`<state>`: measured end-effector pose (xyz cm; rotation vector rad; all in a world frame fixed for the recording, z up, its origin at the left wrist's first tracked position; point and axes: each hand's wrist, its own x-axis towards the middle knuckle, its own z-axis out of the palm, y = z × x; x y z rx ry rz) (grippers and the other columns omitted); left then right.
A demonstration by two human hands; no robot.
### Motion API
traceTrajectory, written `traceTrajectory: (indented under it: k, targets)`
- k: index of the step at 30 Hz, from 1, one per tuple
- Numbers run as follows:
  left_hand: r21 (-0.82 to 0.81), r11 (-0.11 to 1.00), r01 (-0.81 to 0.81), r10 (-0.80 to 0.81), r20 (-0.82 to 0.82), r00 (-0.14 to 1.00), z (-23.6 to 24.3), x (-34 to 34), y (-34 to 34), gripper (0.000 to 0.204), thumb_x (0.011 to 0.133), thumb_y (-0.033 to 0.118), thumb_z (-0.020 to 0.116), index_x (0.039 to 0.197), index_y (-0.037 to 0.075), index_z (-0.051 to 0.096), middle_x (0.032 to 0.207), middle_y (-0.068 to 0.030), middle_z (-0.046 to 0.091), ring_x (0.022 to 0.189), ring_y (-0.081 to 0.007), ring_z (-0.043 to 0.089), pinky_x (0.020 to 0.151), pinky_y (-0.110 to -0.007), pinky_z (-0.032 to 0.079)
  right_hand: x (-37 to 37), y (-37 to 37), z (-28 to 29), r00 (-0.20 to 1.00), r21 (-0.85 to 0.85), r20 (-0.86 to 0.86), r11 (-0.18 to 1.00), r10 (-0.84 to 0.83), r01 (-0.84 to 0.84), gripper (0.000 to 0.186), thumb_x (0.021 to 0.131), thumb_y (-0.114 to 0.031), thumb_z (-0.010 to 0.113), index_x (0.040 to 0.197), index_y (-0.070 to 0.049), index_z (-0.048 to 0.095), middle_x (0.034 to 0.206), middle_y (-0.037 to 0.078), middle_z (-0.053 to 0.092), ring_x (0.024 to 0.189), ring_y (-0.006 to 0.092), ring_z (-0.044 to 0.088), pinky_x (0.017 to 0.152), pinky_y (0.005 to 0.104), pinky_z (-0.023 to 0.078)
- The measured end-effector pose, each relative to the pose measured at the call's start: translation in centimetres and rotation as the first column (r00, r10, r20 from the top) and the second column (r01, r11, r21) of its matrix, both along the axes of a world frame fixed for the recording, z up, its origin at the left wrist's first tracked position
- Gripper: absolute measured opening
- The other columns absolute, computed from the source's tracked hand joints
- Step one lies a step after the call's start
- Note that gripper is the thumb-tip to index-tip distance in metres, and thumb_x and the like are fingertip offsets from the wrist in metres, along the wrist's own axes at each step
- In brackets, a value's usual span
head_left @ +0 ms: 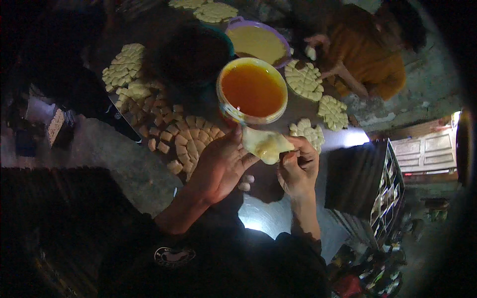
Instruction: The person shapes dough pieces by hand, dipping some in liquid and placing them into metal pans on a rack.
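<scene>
Both hands are raised over the table, stretching a flattened piece of pale dough (267, 145) between them. My left hand (218, 166) has its palm turned up, and its fingertips grip the dough's left edge. The right-hand edge is pinched by the fingers of my right hand (299, 166). A glossy, yellowish lump shows on the lower part of the dough. Just beyond it stands a pale round bucket (254, 120) holding orange liquid. Small light lumps (245, 182) lie on the table below my hands.
Cut dough pieces (191, 136) spread at the left, with paler dough clusters (303, 79) right of the bucket. Behind it are a purple basin (287, 57) of yellowish contents and a dark basin (196, 54). A co-worker in orange-brown (365, 54) sits at far right. The metal tabletop (268, 213) shines nearby.
</scene>
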<state>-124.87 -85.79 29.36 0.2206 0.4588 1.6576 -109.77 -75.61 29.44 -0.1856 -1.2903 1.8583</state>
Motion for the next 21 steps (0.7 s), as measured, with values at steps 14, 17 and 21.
traceTrajectory:
  k: [14,17,21]
  targets:
    - [0.288,0.955,-0.075,0.285,-0.807,0.518,2.4,18.4,-4.3,0.029,0.091,0.010,0.068,0.117,-0.003,0.065,0.142,-0.0138,0.047,0.112,-0.0173,0.060,0.091,-0.031,0.052,18.0,-8.2,3.2,0.758,0.723,0.008,0.528,-0.652,0.446,0.023,0.072,0.003,0.078,0.094,0.001,0.072,0.105,0.016,0.069,0.090,0.0280,0.069,0.078,0.0318,0.056]
    - [0.104,0.967,-0.231,0.239,-0.678,0.695,2.2,21.2,-5.2,0.028,0.094,0.021,0.065,0.109,-0.003,0.069,0.112,-0.0111,0.067,0.095,-0.0126,0.066,0.080,-0.026,0.052,20.1,-9.9,4.5,0.668,0.938,-0.078,0.172,-0.740,0.300,0.026,0.069,-0.001,0.080,0.094,0.001,0.073,0.109,0.016,0.068,0.091,0.0287,0.067,0.076,0.0331,0.057]
    - [0.072,0.976,-0.206,0.188,-0.756,0.626,4.0,22.7,-6.5,0.016,0.092,0.010,0.065,0.100,-0.003,0.072,0.091,-0.0104,0.073,0.085,-0.0123,0.067,0.078,-0.026,0.053,22.4,-11.1,5.2,0.709,0.967,-0.159,0.037,-0.687,0.253,0.024,0.072,-0.003,0.077,0.096,0.002,0.072,0.105,0.014,0.069,0.087,0.0266,0.066,0.075,0.0337,0.055]
